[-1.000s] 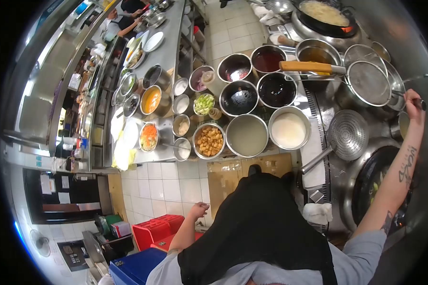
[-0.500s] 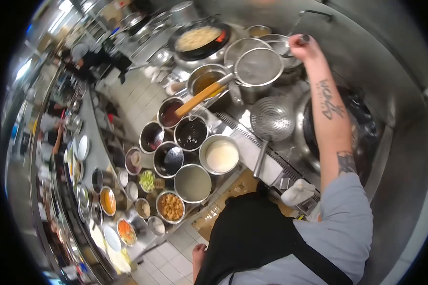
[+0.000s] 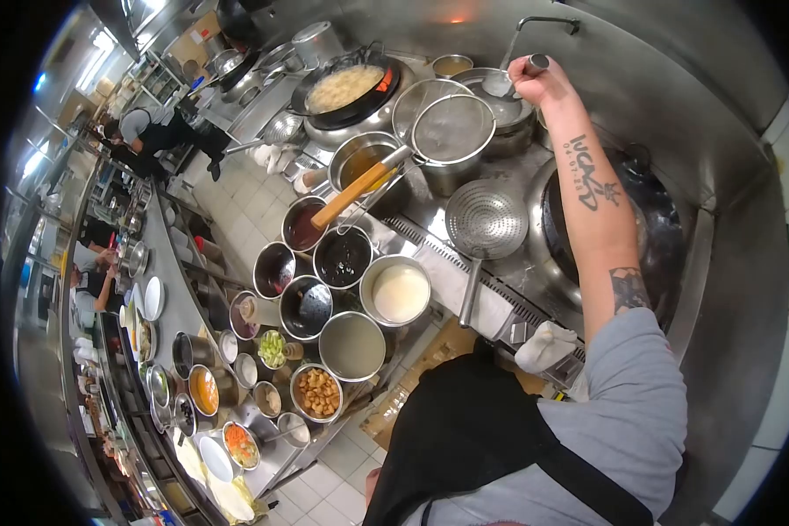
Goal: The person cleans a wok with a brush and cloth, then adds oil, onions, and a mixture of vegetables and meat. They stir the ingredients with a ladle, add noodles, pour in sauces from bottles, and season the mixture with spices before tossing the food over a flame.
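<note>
My right hand (image 3: 542,83) is closed round the handle of a metal ladle, with the handle's round end showing above my fist. The ladle's bowl (image 3: 498,84) seems to be under the stream of the wall tap (image 3: 548,23), over a metal pot (image 3: 508,114). Below my forearm sits a large dark wok (image 3: 662,232) on the range. Only a sliver of my left hand (image 3: 373,480) shows beside the apron at the bottom; its fingers are hidden.
A wooden-handled strainer (image 3: 452,129) rests across pots. A perforated skimmer (image 3: 486,219) lies on the range by a white cloth (image 3: 545,347). Beyond are a wok of pale food (image 3: 346,89), a pot of white liquid (image 3: 401,292), several ingredient containers, and a person (image 3: 162,131).
My right hand with the ladle has shifted slightly left and up in view. Water now runs from the tap. My left hand has mostly slipped out of sight behind the apron.
</note>
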Available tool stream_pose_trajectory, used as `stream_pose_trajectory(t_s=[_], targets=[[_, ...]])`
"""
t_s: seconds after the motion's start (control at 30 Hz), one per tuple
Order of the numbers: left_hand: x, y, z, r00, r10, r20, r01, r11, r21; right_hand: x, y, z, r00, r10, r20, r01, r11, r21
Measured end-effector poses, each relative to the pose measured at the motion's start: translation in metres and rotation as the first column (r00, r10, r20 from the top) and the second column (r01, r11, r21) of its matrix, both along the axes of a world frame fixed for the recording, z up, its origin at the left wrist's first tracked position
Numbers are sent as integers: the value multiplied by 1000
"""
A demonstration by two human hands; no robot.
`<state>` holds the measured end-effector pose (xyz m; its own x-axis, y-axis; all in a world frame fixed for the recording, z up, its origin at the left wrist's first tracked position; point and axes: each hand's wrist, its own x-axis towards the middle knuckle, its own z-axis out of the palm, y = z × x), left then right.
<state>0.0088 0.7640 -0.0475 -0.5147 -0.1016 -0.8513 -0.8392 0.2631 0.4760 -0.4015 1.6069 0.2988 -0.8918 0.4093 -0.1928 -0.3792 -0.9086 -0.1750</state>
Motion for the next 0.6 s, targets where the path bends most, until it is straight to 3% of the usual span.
stream_pose_trajectory(t_s=[0.1, 0.2, 0.37, 0.47, 0.6], targets=[[-10, 15, 15, 990, -136, -24, 132, 983, -126, 6, -2, 3, 1000, -29, 0, 29, 1000, 2], [-15, 3, -13, 989, -114, -91, 111, 993, -36, 24, -5, 5, 1000, -22, -4, 22, 999, -49], [-40, -1, -19, 987, -152, -50, 148, 987, -63, 93, -7, 5, 994, 74, -74, -85, 984, -156], [-60, -12, -32, 960, -272, -64, 269, 962, -58, 166, -55, 25, 987, 23, -162, -49, 987, -155], [-94, -36, -76, 825, -557, -90, 549, 829, -105, 244, -62, 23, 997, 80, -19, -80, 996, -23]])
